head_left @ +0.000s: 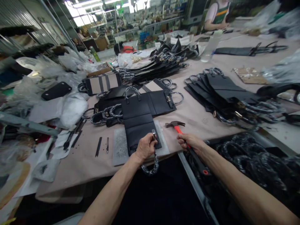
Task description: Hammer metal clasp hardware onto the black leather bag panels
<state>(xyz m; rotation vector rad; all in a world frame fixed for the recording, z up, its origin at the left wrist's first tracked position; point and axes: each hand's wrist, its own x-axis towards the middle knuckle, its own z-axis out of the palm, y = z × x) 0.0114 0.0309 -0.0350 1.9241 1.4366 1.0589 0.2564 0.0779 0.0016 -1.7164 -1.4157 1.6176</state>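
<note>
My right hand [188,140] is wrapped round the red and black handle of a claw hammer [176,123], its dark head resting on or just above the table. My left hand [145,146] pinches a short, shiny metal punch-like tool [153,132] upright over a black bag panel [138,125]. The panel lies across a pale grey slab [119,147]. A plastic-wrapped loop handle [150,171] hangs below my left hand at the table's front edge. The lower tip of the metal tool is hidden by my fingers.
Black bag panels [227,87] with wrapped handles are stacked at right, and another pile [152,67] lies behind. Two slim tools [98,147] rest left of the slab. Wrapped handles [248,153] fill the space below right. A co-worker [217,15] stands across the table.
</note>
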